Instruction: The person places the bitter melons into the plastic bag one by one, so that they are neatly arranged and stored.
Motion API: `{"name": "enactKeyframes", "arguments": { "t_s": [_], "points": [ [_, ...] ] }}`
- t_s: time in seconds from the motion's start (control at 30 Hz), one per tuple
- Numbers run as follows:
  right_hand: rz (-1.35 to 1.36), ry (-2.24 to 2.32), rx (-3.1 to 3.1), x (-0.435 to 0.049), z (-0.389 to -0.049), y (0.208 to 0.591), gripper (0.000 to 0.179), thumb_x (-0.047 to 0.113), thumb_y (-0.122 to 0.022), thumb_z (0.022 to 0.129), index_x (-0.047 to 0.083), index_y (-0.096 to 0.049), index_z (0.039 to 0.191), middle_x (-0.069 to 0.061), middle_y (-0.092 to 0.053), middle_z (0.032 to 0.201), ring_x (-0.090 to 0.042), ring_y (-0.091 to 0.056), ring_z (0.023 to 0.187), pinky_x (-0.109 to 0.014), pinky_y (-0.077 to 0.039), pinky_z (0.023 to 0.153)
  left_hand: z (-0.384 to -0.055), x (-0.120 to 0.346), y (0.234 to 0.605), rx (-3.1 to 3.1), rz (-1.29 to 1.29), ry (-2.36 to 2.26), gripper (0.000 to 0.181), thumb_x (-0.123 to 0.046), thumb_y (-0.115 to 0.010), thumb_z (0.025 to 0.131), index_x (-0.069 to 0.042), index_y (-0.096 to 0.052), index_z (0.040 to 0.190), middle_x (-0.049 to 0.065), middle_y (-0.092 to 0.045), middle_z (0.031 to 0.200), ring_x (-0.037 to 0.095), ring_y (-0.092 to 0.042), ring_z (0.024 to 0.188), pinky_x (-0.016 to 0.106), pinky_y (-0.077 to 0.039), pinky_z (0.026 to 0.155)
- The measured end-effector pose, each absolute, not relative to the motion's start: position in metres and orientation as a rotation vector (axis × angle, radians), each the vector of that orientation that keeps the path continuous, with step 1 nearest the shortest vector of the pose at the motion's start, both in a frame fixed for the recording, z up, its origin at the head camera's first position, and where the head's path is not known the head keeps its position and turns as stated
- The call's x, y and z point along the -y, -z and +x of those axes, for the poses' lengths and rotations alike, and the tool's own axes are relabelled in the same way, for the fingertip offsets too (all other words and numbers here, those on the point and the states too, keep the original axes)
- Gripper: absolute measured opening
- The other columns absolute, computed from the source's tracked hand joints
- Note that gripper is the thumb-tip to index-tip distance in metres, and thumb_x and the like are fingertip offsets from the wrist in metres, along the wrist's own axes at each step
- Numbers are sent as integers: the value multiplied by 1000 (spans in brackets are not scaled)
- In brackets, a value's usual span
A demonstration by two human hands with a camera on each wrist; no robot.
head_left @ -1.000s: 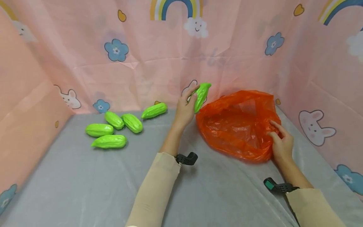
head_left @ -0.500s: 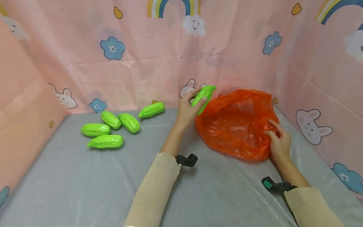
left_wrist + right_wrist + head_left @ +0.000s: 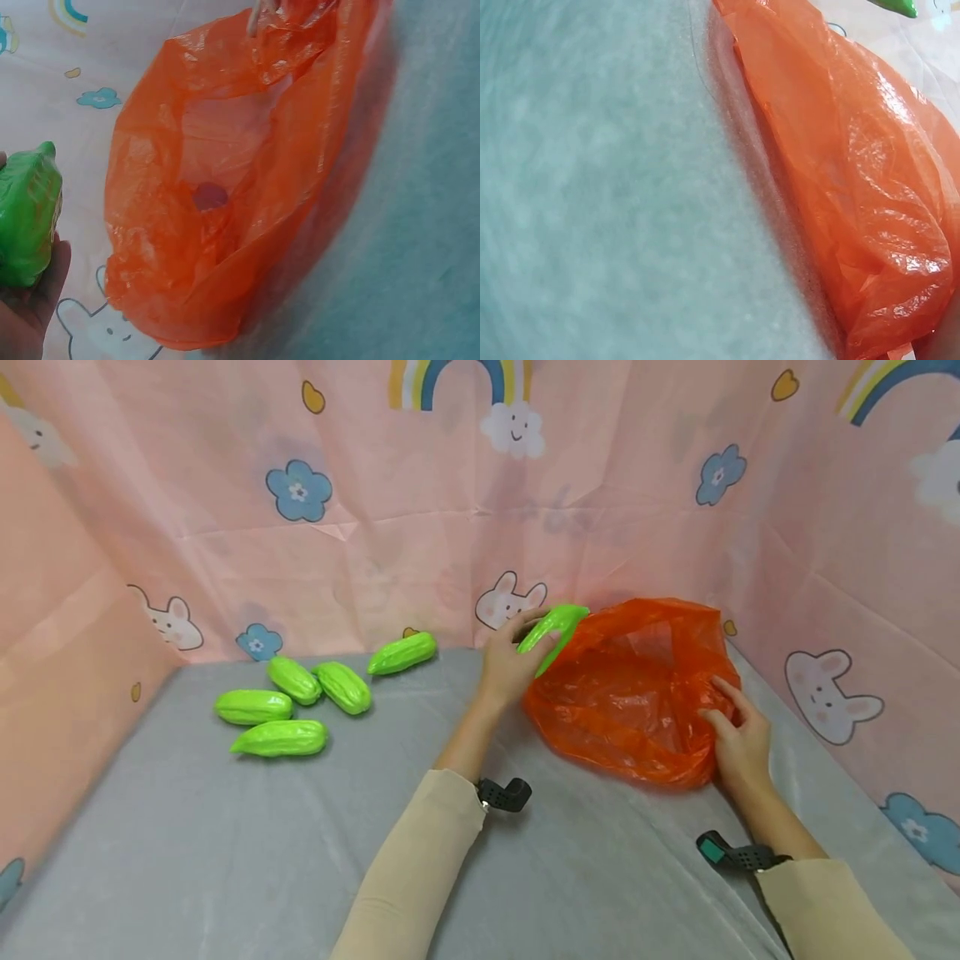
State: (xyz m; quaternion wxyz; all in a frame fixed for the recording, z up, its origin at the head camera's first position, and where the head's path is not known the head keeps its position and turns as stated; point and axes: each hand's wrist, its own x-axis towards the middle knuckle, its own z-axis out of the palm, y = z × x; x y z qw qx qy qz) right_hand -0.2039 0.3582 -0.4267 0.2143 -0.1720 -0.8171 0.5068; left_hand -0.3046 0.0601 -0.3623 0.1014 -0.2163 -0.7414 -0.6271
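My left hand (image 3: 507, 667) holds a bright green, ridged bitter melon (image 3: 564, 622), fingers and thumb around it, at the left rim of a red plastic bag (image 3: 626, 760). In the left wrist view the melon (image 3: 27, 217) shows at the left edge, apart from the wide mouth of the bag (image 3: 146, 195). My right hand (image 3: 742, 739) pinches the bag's right rim between thumb and fingers. Close up in the right wrist view, the crinkled bag (image 3: 885, 142) fills the right side, and most of that hand is out of frame.
Several more bitter melons lie on the grey cloth (image 3: 300, 860) at the left, one melon (image 3: 402, 653) apart from a cluster including another melon (image 3: 279, 738). A pink printed curtain (image 3: 420, 543) stands behind and along both sides.
My left hand has moved right and slightly down with the bitter melon, from beside the bag to overlapping its left rim. The right hand still pinches the rim.
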Motion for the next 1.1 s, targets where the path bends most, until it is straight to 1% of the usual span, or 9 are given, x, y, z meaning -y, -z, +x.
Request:
{"name": "enactKeyframes", "arguments": {
  "t_s": [0.1,0.23,0.4,0.67,0.8,1.1],
  "points": [
    [-466,-1393,2276,-358,-205,426,53,17,-55,100,23,-48,152,-2,-49,153,-1,-47,117,0,-41,91,-302,-64,365,2204,-630,1870,41,-29,-70,95,-14,-65,133,9,-70,127,21,-67,108,28,-57,88],
    [-432,-1355,2261,-356,-206,426,56,11,-60,97,24,-49,151,-5,-47,155,-3,-47,118,-2,-42,89,-301,-70,369,2215,-624,1874,37,-27,-70,95,-14,-68,130,7,-71,125,22,-67,108,28,-58,88],
    [-411,-1336,2268,-354,-205,426,57,8,-59,96,23,-51,150,-6,-49,154,-3,-48,115,-1,-42,85,-301,-74,379,2289,-609,1753,35,-27,-68,96,-14,-69,129,5,-73,121,20,-66,106,30,-56,89],
    [-422,-1358,2289,-354,-204,425,56,11,-57,98,24,-48,152,-5,-49,152,-3,-49,114,0,-43,84,-301,-77,389,2394,-606,1588,36,-30,-65,98,-19,-68,132,4,-71,129,20,-65,108,34,-54,93],
    [-413,-1378,2290,-355,-205,425,56,10,-57,98,24,-47,152,-6,-49,150,-4,-50,113,0,-44,83,-300,-78,391,2434,-597,1579,36,-31,-65,98,-19,-69,133,3,-70,131,19,-64,107,33,-55,94],
    [-398,-1374,2282,-356,-204,428,55,10,-57,98,21,-49,151,-6,-52,143,-1,-50,106,0,-45,81,-301,-82,399,2467,-605,1563,36,-31,-68,97,-18,-70,130,4,-71,127,18,-64,105,32,-55,94]
  ]
}}
